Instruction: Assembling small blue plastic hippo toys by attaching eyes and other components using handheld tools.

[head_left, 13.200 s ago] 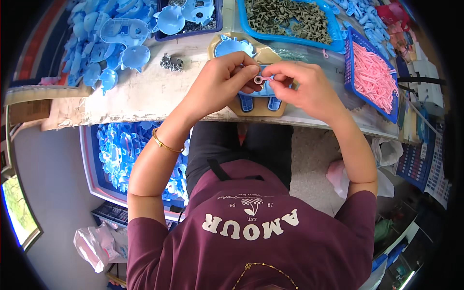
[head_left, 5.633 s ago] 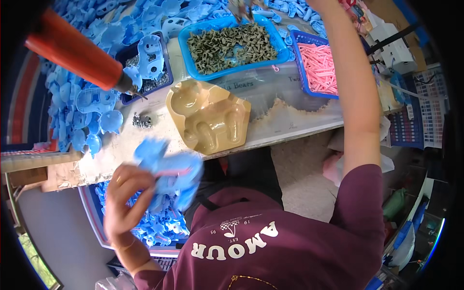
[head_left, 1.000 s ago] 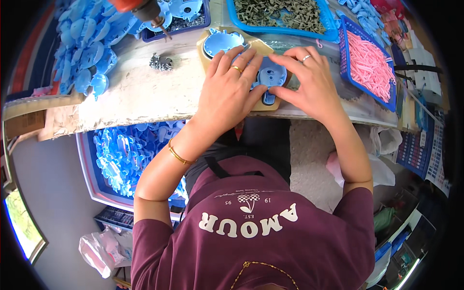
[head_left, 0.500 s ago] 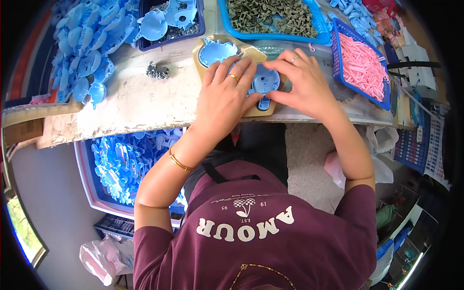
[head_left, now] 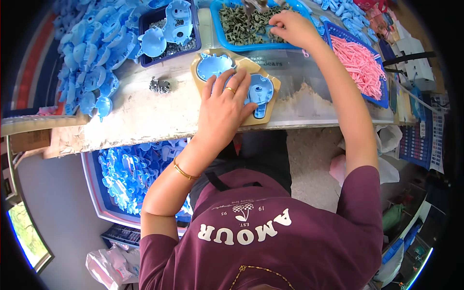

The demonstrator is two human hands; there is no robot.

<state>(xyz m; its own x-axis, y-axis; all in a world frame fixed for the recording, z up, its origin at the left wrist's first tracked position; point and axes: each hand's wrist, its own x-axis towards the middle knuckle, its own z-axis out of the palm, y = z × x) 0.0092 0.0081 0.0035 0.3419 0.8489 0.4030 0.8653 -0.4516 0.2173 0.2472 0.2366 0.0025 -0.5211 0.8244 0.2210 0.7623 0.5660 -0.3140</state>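
Observation:
A tan fixture board (head_left: pixel 272 104) lies at the table's front edge, with blue plastic shell parts seated in it. One is a round blue shell (head_left: pixel 208 67) at its upper left; the other is a round blue piece with a short stem (head_left: pixel 261 89) at its right. My left hand (head_left: pixel 223 106) rests flat over the middle of the board, fingers stretched and lying partly on the shells. Over the right side of a light blue tray (head_left: pixel 256 48) is my right hand (head_left: pixel 297 30), fingers curled together among small olive-grey parts (head_left: pixel 237 24). Whatever is between those fingertips is hidden.
Blue shells (head_left: pixel 92 58) are heaped at the left. A dark blue bin (head_left: pixel 169 57) holds small grey pieces and blue shells. Pink strips fill a blue basket (head_left: pixel 355 63) at the right. A dark clump (head_left: pixel 159 85) lies on the table. Below stands a large tub (head_left: pixel 96 193) of blue parts.
My right hand has left the stemmed blue piece and moved up to the tray of olive-grey parts. My left hand stays on the board. A blurred greyish shape now shows above the tray.

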